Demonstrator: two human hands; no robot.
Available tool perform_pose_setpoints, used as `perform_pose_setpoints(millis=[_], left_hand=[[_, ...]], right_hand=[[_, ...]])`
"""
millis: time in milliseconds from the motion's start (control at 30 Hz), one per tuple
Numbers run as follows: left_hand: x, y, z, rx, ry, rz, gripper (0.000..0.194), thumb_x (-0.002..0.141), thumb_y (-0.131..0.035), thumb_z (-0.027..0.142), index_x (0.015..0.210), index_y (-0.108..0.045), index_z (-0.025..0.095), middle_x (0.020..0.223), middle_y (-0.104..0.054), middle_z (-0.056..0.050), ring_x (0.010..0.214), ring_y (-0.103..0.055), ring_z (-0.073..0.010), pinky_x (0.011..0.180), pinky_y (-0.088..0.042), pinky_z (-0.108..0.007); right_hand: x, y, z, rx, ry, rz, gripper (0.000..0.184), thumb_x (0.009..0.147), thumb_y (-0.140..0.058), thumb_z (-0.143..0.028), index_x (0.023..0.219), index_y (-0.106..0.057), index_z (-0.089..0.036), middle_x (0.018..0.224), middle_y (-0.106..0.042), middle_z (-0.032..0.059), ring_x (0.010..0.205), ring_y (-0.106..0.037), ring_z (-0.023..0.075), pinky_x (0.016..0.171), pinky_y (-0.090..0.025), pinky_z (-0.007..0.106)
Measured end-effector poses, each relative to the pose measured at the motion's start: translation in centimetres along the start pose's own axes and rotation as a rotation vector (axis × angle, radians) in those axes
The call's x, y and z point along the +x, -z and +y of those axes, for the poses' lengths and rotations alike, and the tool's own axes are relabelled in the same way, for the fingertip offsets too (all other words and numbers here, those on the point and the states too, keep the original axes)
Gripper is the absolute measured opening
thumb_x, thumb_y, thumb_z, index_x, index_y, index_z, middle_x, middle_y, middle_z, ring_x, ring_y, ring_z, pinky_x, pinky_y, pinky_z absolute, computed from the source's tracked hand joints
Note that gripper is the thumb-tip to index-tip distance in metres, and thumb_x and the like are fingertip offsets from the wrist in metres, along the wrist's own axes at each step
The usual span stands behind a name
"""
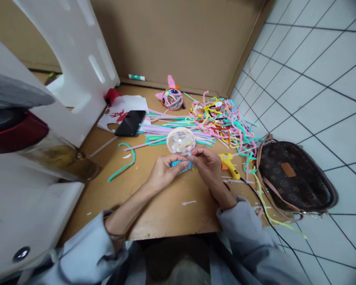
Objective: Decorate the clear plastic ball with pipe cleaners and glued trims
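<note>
Both hands meet over the middle of the table. My left hand (166,170) is closed, thumb and fingers around a bright blue pipe-cleaner piece (179,165). My right hand (208,164) pinches a small pale-blue tip (190,155) just above it; whether the two are joined I cannot tell. Directly beyond my fingertips sits a clear plastic dome (181,141) with a pale pink rim and small coloured bits showing in it. Right of my right hand lies a yellow glue gun (230,164), its black cord trailing toward the lower right.
Pastel pipe cleaners (157,130) lie in rows behind the dome, beside a tangled heap (222,120). A pink-eared craft figure (172,98) stands farther back. Left are a phone (130,122), a bent green pipe cleaner (132,158) and a bottle (62,158); right, a brown handbag (296,178).
</note>
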State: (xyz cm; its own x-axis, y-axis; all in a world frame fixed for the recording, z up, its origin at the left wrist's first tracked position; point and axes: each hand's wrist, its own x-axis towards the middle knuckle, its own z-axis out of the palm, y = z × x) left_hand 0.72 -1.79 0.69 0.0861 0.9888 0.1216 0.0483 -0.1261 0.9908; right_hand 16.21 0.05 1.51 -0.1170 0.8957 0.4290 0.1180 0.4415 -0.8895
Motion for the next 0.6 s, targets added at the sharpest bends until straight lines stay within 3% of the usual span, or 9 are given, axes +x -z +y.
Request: perform_pose_setpoints(millis=[400, 600], left_hand=[[0.0, 0.1, 0.8, 0.001, 0.006, -0.065, 0.040, 0.075, -0.068, 0.056, 0.075, -0.074, 0.016, 0.062, -0.064, -0.002, 0.057, -0.051, -0.0139, 0.058, -0.041, -0.025], [0.3, 0.2, 0.5, -0.029, 0.017, 0.093, 0.036, 0.071, -0.073, 0.054, 0.073, -0.074, 0.017, 0.065, -0.067, -0.002, 0.060, -0.052, -0.0143, 0.056, -0.041, -0.024]], right_hand=[[-0.2, -0.3, 0.0, -0.062, 0.027, 0.042, 0.009, 0.082, -0.065, -0.030, 0.078, -0.061, -0.023, 0.072, -0.062, -0.0007, 0.069, -0.056, 0.0152, 0.066, -0.046, 0.029], [-0.3, 0.0, -0.9, -0.090, 0.215, 0.024, 0.007, 0.087, -0.063, -0.026, 0.081, -0.064, -0.023, 0.079, -0.063, 0.0014, 0.078, -0.057, 0.0169, 0.073, -0.047, 0.032]])
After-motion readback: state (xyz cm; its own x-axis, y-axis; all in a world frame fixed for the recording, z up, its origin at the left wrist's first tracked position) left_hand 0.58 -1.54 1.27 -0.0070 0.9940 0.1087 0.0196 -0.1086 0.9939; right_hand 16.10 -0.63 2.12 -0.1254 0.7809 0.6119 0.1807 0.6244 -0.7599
